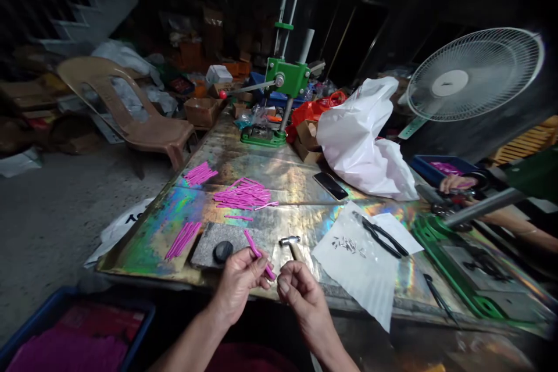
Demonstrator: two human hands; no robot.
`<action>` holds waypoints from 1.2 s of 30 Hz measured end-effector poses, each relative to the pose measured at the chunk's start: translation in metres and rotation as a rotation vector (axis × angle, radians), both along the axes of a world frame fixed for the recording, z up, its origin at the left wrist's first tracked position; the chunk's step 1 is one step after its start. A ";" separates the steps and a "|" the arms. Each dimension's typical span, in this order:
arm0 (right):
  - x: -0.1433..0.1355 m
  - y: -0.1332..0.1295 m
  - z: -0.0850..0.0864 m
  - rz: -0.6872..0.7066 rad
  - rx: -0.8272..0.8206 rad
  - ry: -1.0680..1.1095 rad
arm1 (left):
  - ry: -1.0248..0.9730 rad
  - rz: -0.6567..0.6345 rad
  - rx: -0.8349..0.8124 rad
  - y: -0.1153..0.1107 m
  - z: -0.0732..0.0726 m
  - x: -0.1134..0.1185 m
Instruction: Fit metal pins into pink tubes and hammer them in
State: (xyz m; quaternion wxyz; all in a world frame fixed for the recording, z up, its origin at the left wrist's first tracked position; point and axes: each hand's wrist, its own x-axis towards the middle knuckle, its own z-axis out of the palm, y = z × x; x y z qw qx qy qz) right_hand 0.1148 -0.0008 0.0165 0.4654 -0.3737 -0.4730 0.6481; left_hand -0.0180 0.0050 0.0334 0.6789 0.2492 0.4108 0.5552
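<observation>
My left hand (242,279) pinches a thin pink strip (251,241), tilted, with its ends sticking out above and below the fingers. Close by on the right, my right hand (303,296) has thumb and index finger pressed together near the strip's lower end; whatever sits between them is too small to make out. Just beyond the hands lies a small hammer (290,240). A stone block (203,247) with a round black piece (222,251) on it is left of my left hand. Further back are a large heap of pink strips (242,193) and two smaller bundles.
White paper (379,282) to the right bears small metal bits (346,245) and black-handled pliers (383,238). Behind lie a phone (330,185) and a white bag (361,139). Green presses (288,78) stand at the back and right. Another person's hand (457,183) works at right.
</observation>
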 end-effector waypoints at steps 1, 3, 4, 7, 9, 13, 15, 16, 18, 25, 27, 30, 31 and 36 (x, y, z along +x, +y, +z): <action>-0.001 -0.001 0.001 0.001 -0.002 -0.003 | -0.009 0.001 -0.002 -0.001 0.000 0.000; -0.001 -0.002 0.002 0.001 -0.009 -0.007 | -0.020 0.001 -0.004 -0.002 0.000 0.000; -0.002 -0.002 0.002 0.002 -0.012 -0.008 | -0.024 0.001 -0.006 -0.002 0.000 0.000; -0.002 -0.002 0.003 0.005 -0.015 -0.007 | -0.036 0.001 -0.012 -0.003 0.000 0.000; -0.002 -0.002 0.004 0.004 -0.017 -0.008 | -0.042 0.003 -0.012 -0.004 -0.001 0.001; -0.002 -0.003 0.005 0.005 -0.029 -0.007 | -0.042 0.002 -0.006 -0.006 -0.003 0.003; -0.002 -0.004 0.005 0.002 -0.030 -0.002 | -0.032 -0.001 0.001 -0.006 -0.004 0.004; -0.002 -0.004 0.004 -0.001 -0.030 0.003 | -0.023 -0.002 0.008 -0.006 -0.004 0.004; -0.002 -0.004 0.002 -0.010 -0.034 0.019 | 0.002 -0.001 0.028 -0.006 -0.005 0.005; -0.002 -0.004 -0.003 -0.042 -0.065 0.061 | 0.027 0.035 0.039 -0.005 -0.007 0.009; -0.003 -0.004 -0.003 -0.045 -0.085 0.071 | 0.035 0.038 0.024 -0.005 -0.007 0.010; -0.004 -0.005 -0.002 -0.040 -0.124 0.093 | 0.069 0.047 0.029 -0.005 -0.008 0.010; -0.004 -0.005 -0.001 -0.042 -0.137 0.099 | 0.090 0.051 0.043 -0.005 -0.008 0.010; -0.006 -0.005 -0.003 -0.071 -0.128 0.107 | 0.149 0.047 0.088 -0.005 -0.012 0.010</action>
